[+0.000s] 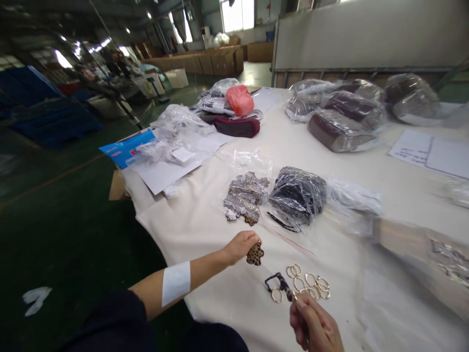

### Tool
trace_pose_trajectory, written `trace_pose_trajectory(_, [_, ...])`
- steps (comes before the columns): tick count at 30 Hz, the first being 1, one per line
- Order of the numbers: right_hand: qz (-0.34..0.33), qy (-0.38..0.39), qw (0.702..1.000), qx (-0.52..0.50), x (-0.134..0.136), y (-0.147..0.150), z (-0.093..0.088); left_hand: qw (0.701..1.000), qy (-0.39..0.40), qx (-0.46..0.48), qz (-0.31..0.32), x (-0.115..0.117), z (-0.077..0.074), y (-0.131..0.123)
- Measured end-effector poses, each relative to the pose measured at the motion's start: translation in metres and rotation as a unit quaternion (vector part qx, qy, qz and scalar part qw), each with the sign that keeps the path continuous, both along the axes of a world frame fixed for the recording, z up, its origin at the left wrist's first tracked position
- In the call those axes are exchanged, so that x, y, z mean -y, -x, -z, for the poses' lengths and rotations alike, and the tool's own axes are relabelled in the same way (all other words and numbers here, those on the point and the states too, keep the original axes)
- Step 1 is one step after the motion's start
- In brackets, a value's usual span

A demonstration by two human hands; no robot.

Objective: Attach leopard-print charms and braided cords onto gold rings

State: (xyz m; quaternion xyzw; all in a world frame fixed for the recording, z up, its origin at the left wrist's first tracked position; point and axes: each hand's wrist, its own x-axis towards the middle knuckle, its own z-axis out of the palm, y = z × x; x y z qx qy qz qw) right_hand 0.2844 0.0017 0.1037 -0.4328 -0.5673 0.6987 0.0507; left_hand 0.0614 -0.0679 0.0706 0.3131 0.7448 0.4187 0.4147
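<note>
My left hand (239, 245) is closed in a pinch on a small leopard-print tag (255, 254) that hangs just above the white cloth table (205, 215). My right hand (315, 326), near the bottom edge, is closed on the end of a black strap (279, 282) with a gold ring (276, 295) on it. Several loose gold rings (311, 285) lie on the cloth just beyond my right hand. A pile of leopard-print tags in clear bags (245, 196) lies farther out, beside a bagged bundle of black straps (298, 194).
Bagged dark pouches (339, 128) sit at the back right, with paper sheets (430, 154) nearby. Back left lie clear bags, white papers (172, 168), a dark red pouch (237, 126) and a pink bag (240, 99). The table's left edge drops to a green floor (66, 215).
</note>
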Motion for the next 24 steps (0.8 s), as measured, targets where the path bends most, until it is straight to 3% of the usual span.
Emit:
trace_pose_trajectory(4, [0.021, -0.005, 1.0, -0.012, -0.003, -0.004, -0.008, 0.983, 0.032, 0.179, 0.003, 0.0, -0.023, -0.045])
trace_pose_trajectory(9, [0.044, -0.001, 0.999, -0.027, -0.002, -0.011, -0.013, 0.95, 0.027, 0.31, -0.027, 0.004, -0.052, -0.07])
trace_pose_trajectory(18, [0.047, -0.044, 0.996, -0.058, 0.005, -0.015, -0.02, 0.968, -0.017, 0.239, 0.07, 0.012, -0.083, -0.091])
trace_pose_trajectory(24, [0.041, -0.08, 0.994, -0.058, 0.011, -0.019, -0.017, 0.986, -0.034, 0.13, 0.093, 0.019, -0.086, -0.096])
